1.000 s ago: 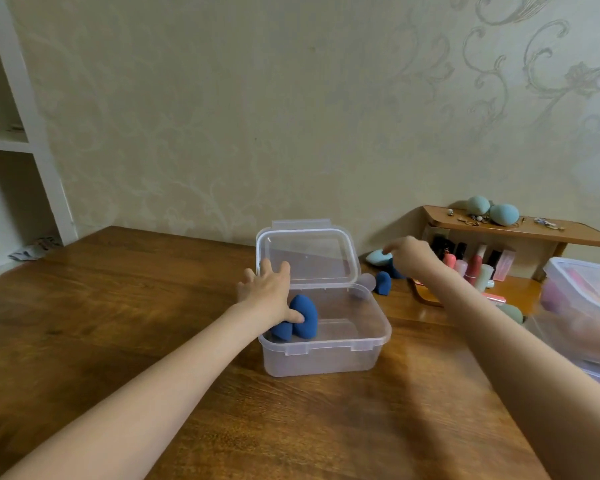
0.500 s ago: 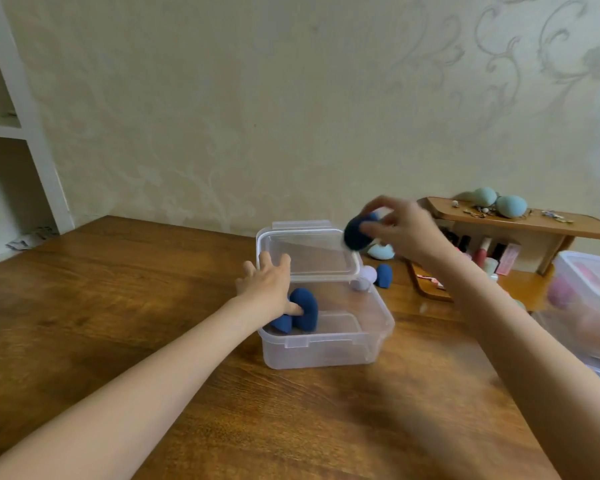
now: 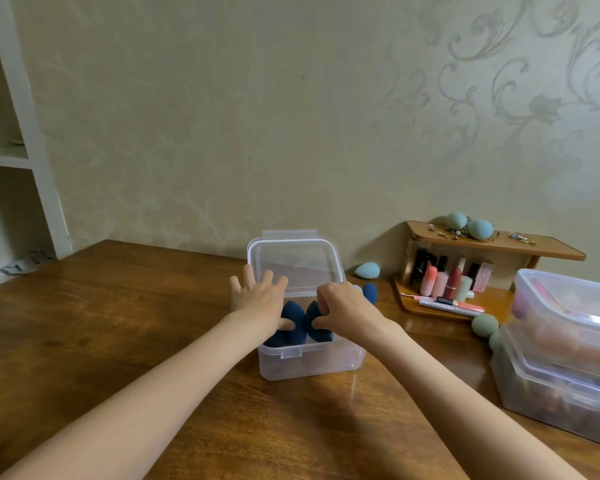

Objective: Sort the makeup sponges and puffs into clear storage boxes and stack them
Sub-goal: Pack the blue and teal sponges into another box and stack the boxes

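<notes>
A clear storage box (image 3: 312, 363) stands mid-table with its lid (image 3: 293, 263) tilted up at the back. Inside it are dark blue sponges (image 3: 293, 318). My left hand (image 3: 257, 299) rests over the box's left side, fingers spread, thumb against one of those sponges. My right hand (image 3: 343, 311) is inside the box, fingers pinched on another dark blue sponge (image 3: 314, 315). One more dark blue sponge (image 3: 370, 292) lies behind the box on the right, and a light blue sponge (image 3: 368, 270) lies near the wall.
A wooden shelf stand (image 3: 492, 244) at the right holds two teal sponges (image 3: 468, 225) on top and lipsticks (image 3: 445, 280) below. Green sponges (image 3: 485, 325) lie beside two stacked lidded boxes (image 3: 565, 358) with pink and orange contents. A white shelf unit (image 3: 21, 133) stands at far left.
My right hand picked up a dark blue sponge from behind the box, carried it over, and lowered it into the box beside the others. The left hand stayed on the box.
</notes>
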Demonstrator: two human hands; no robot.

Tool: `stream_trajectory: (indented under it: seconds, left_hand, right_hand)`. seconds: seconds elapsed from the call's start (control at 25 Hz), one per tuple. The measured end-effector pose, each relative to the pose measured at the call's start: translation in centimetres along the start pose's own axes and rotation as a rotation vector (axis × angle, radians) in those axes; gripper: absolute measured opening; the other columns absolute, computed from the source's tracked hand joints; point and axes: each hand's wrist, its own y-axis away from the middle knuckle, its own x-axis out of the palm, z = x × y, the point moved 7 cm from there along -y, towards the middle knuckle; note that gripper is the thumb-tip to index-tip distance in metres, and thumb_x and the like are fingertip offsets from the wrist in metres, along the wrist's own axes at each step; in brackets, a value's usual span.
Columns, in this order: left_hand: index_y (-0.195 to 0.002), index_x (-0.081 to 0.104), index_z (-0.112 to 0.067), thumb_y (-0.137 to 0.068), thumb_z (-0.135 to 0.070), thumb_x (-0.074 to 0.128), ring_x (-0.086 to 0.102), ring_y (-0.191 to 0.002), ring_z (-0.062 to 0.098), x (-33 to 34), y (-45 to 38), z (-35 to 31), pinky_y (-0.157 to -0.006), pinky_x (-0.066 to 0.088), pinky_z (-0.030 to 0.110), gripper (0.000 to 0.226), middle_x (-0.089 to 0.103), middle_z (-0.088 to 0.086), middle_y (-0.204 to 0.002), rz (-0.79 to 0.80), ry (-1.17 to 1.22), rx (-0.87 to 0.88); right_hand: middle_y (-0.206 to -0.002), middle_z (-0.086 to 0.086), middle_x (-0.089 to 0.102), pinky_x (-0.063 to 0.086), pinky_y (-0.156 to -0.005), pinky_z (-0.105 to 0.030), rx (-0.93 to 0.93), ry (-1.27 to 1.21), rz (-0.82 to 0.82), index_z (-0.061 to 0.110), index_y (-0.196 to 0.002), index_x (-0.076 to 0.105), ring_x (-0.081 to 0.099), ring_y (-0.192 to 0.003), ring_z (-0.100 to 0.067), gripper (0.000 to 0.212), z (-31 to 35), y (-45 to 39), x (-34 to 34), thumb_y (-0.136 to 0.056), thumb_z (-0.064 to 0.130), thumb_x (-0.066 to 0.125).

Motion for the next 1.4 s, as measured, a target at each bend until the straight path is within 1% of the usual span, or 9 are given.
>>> stream_trajectory:
  seconds: [0.12,0.28,0.44,0.56,0.68,0.84,1.0,1.24,1.4]
  left_hand:
    - [-0.131,0.037,-0.015,-0.082,-0.051,0.061,0.034,-0.125,0.027,-0.2,-0.5,-0.4,-0.100,0.032,0.037,0.065,0.042,0.005,-0.132,0.011,0.040,0.103]
    - [-0.126,0.041,-0.015,-0.079,-0.050,0.065,0.039,-0.120,0.025,-0.1,-1.2,-2.4,-0.100,0.035,0.037,0.063,0.043,0.005,-0.129,0.115,0.246,0.218]
    - [-0.122,0.040,-0.014,-0.077,-0.056,0.064,0.039,-0.117,0.027,0.2,-2.0,-3.6,-0.099,0.035,0.039,0.065,0.043,0.009,-0.124,0.079,0.198,0.191]
    - [-0.119,0.040,-0.015,-0.078,-0.053,0.065,0.040,-0.116,0.026,0.4,-2.4,-3.3,-0.097,0.035,0.038,0.060,0.044,0.008,-0.122,0.055,0.238,0.190]
    - [-0.119,0.041,-0.014,-0.079,-0.051,0.065,0.040,-0.116,0.026,0.5,-2.4,-3.1,-0.095,0.035,0.037,0.060,0.043,0.007,-0.122,0.050,0.252,0.218]
    - [-0.116,0.041,-0.014,-0.079,-0.049,0.066,0.040,-0.113,0.025,0.7,-2.2,-3.1,-0.094,0.036,0.036,0.056,0.044,0.006,-0.121,0.035,0.248,0.212]
    - [-0.118,0.041,-0.014,-0.079,-0.048,0.066,0.040,-0.113,0.025,0.9,-2.3,-3.1,-0.094,0.036,0.037,0.057,0.043,0.006,-0.122,0.031,0.252,0.213]
    - [-0.119,0.040,-0.014,-0.080,-0.048,0.065,0.040,-0.114,0.025,1.1,-2.5,-3.1,-0.095,0.036,0.037,0.058,0.043,0.006,-0.123,0.020,0.233,0.212]
    - [-0.125,0.038,-0.013,-0.079,-0.049,0.066,0.038,-0.117,0.027,1.2,-2.6,-3.1,-0.096,0.035,0.039,0.064,0.041,0.007,-0.125,0.034,0.227,0.204]
  right_hand:
    - [-0.082,-0.005,0.057,0.048,-0.089,-0.035,0.021,0.038,0.004,0.009,-0.087,0.061,0.061,-0.084,-0.023,0.012,-0.5,-0.3,0.3,-0.087,0.021,0.062]
    - [-0.091,-0.006,0.054,0.035,-0.069,-0.022,0.042,0.110,0.138,0.005,-0.113,0.058,0.050,-0.074,-0.017,0.024,-0.7,-0.8,1.4,-0.093,0.019,0.053]
    - [-0.121,-0.005,0.061,0.041,-0.090,-0.026,0.018,0.185,0.212,0.016,-0.124,0.055,0.059,-0.108,-0.022,0.031,-1.2,-0.7,1.4,-0.093,0.011,0.051]
    - [-0.112,-0.006,0.066,0.051,-0.091,-0.029,-0.023,-0.155,-0.084,0.011,-0.110,0.065,0.064,-0.100,-0.020,0.029,-2.4,1.0,-2.2,-0.089,-0.001,0.050]
    - [-0.103,-0.014,0.069,0.052,-0.081,-0.033,0.149,-0.362,-0.471,0.003,-0.101,0.067,0.064,-0.095,-0.026,0.032,-7.7,0.7,-5.6,-0.084,-0.009,0.044]
    - [-0.129,-0.017,0.057,0.048,-0.092,-0.033,0.285,-0.242,-0.134,0.014,-0.135,0.047,0.056,-0.116,-0.029,0.050,-11.4,-2.4,-0.1,-0.088,-0.005,0.047]
    - [-0.134,-0.013,0.053,0.046,-0.102,-0.038,0.273,-0.210,0.007,0.018,-0.140,0.040,0.053,-0.121,-0.028,0.054,-12.6,-4.0,3.6,-0.090,0.002,0.050]
    - [-0.111,-0.013,0.063,0.051,-0.084,-0.033,0.255,-0.608,-0.457,0.005,-0.108,0.058,0.059,-0.098,-0.022,0.024,-13.3,-2.1,-2.5,-0.086,0.013,0.063]
    - [-0.107,-0.004,0.064,0.053,-0.087,-0.035,-0.035,-0.320,0.017,0.012,-0.114,0.048,0.062,-0.098,-0.021,0.038,-6.6,-1.1,-4.4,-0.082,0.019,0.068]
